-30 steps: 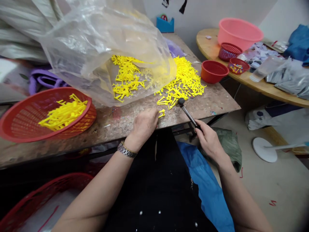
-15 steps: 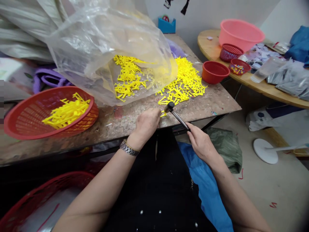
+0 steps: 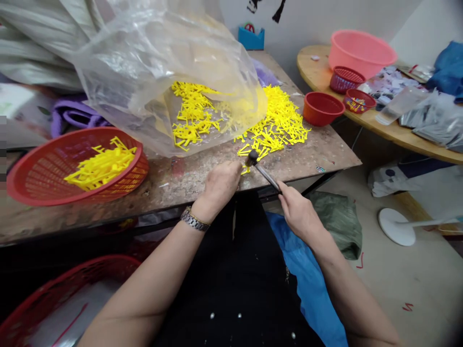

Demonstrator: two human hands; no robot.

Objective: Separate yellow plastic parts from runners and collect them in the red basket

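My right hand [image 3: 298, 207] is wrapped round the handle of a small hammer [image 3: 267, 176] with a dark, blunt head. The head hovers over or touches a small yellow plastic piece [image 3: 246, 169] near the table's front edge; which of the two I cannot tell. Pinched at that piece is my left hand [image 3: 222, 182], a metal watch on its wrist, its fingertips partly hidden. Just behind the hammer head lies a loose heap of thin yellow plastic pieces [image 3: 280, 118]. More of them show inside a large clear plastic bag [image 3: 144, 62] lying open on the table.
At the left, a red basket [image 3: 32, 190] holds more yellow pieces. A red bowl [image 3: 323, 108] stands at the table's right edge. The round wooden table [image 3: 307, 60] bears a pink basin [image 3: 361, 50], small baskets and plastic bags. Another red basket [image 3: 90, 262] sits below the worn tabletop [image 3: 159, 193].
The hammer head has shifted slightly left and up, and my right hand has moved a little left with it. My left hand stays at the yellow piece.
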